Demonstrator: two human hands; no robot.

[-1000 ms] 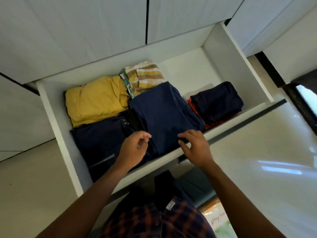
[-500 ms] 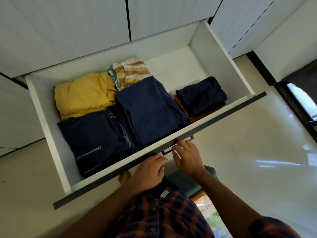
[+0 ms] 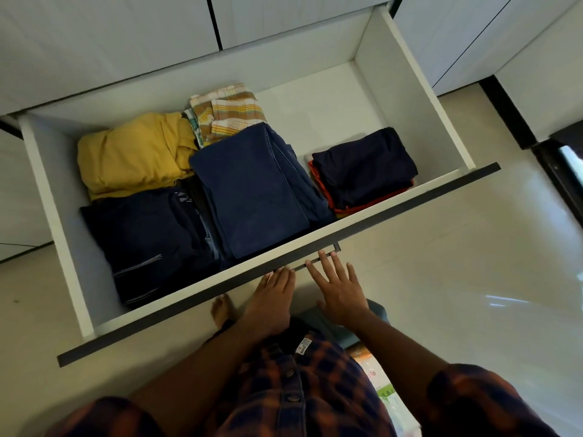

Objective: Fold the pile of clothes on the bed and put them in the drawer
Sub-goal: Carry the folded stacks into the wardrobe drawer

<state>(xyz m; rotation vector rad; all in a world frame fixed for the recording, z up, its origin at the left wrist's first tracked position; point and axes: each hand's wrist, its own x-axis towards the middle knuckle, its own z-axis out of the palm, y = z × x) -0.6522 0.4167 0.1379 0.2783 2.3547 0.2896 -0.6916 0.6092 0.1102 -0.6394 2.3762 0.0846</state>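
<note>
In the drawer (image 3: 53, 200), a folded shirt (image 3: 132, 152) lies back left, another garment (image 3: 142, 241) before it, trousers (image 3: 252, 190) in the middle, towels (image 3: 227, 111) behind them, a clothes stack (image 3: 362, 171) right.

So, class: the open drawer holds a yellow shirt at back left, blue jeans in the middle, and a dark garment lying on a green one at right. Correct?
One slip: the head view shows the dark garment lying on a red garment, not green. The open drawer, yellow shirt and blue jeans are as stated.

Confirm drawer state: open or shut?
Open. The drawer stands out from the cabinet, folded clothes visible inside; left hand and right hand touch its front, fingers straight.
</note>
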